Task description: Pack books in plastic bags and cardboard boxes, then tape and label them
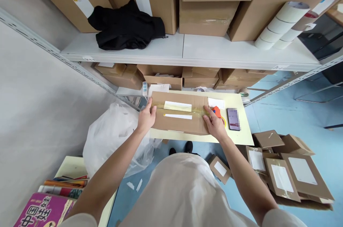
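Observation:
A brown cardboard box (178, 124) with clear tape along its top seam and white labels lies on the pale yellow table (246, 130) in front of me. My left hand (147, 115) grips its left end, thumb on top. On the right end, my right hand (214, 122) holds the box with thumb and fingers on the top and side. Just beyond my right hand is an orange tape dispenser (216, 111), partly hidden by the hand. A phone (233, 119) lies to its right, and a white paper (215, 103) sits behind.
A shelf (171, 49) above the table's back carries large boxes, a black garment (128, 25) and stacked label rolls (281, 23). A white plastic bag (112, 137) bulges at the left. Several boxes (280, 178) lie on the right floor; books (44, 209) lie at lower left.

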Motion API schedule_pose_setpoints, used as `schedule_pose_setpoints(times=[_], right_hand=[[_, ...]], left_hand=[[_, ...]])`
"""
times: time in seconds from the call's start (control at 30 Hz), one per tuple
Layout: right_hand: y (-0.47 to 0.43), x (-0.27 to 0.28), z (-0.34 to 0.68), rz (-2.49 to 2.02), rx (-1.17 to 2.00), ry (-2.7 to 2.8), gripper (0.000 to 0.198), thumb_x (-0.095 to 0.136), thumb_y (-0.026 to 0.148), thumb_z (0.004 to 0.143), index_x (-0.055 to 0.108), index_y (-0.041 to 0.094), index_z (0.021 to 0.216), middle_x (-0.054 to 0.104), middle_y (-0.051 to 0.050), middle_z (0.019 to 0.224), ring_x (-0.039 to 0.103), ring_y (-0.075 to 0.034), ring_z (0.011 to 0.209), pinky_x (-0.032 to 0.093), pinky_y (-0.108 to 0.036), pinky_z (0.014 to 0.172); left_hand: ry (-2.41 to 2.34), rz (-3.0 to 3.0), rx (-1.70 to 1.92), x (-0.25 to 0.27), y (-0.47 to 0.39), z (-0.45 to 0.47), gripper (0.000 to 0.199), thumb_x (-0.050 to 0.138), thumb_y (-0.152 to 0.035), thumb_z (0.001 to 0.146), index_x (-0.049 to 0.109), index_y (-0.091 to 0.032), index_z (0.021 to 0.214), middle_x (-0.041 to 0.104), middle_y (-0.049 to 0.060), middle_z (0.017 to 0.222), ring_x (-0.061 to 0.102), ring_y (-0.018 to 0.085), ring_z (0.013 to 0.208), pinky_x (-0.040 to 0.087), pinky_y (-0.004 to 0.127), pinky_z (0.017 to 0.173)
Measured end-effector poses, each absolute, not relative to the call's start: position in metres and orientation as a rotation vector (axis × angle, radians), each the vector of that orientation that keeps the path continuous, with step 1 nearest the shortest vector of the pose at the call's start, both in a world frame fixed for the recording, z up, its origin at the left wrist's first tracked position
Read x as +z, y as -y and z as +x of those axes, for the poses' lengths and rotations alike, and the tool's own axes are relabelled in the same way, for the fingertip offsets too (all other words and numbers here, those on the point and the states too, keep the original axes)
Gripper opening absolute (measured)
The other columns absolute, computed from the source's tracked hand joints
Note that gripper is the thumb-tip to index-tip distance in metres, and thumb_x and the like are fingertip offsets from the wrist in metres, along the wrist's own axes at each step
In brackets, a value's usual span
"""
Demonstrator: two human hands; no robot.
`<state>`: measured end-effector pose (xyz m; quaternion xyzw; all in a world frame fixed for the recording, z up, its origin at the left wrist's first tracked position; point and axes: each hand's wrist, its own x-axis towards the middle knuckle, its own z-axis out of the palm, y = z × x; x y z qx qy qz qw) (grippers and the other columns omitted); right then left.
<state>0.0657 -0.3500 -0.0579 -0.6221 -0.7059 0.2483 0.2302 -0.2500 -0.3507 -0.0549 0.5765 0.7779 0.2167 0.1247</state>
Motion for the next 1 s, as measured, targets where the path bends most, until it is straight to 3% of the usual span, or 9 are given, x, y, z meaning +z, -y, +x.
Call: schedule_pose_setpoints(times=[0.17, 0.43, 1.0], right_hand=[[0.322, -0.058, 0.062, -1.795, 0.652, 1.986, 0.052, 0.038, 0.037, 0.093, 0.041, 0.022, 0.142, 0.072, -0.009, 0.101, 0.067, -0.026, 0.089, 0.049, -0.037, 0.08], [0.301, -0.062, 0.059, -1.852, 0.672, 1.977, 0.051, 0.035, 0.031, 0.094, 0.037, 0.023, 0.144, 0.067, -0.009, 0.119, 0.065, -0.026, 0.098, 0.047, -0.038, 0.086], [0.348, -0.065, 0.057, -1.944, 0.711, 1.982, 0.052, 0.039, 0.03, 0.093, 0.037, 0.025, 0.144, 0.07, -0.009, 0.107, 0.067, -0.027, 0.096, 0.051, -0.037, 0.08]], left_hand=[[-2.282, 1.688, 0.563, -0.052, 0.326, -0.247, 0.053, 0.038, -0.033, 0.094, 0.036, -0.018, 0.145, 0.058, 0.01, 0.132, 0.064, 0.027, 0.106, 0.047, 0.038, 0.093], [-2.326, 1.698, 0.466, -0.05, 0.308, -0.239, 0.055, 0.038, -0.035, 0.094, 0.032, -0.017, 0.147, 0.066, 0.014, 0.119, 0.065, 0.029, 0.103, 0.048, 0.038, 0.087], [-2.3, 1.705, 0.404, -0.068, 0.35, -0.252, 0.056, 0.036, -0.039, 0.094, 0.032, -0.019, 0.146, 0.068, 0.011, 0.117, 0.066, 0.027, 0.099, 0.048, 0.036, 0.087]])
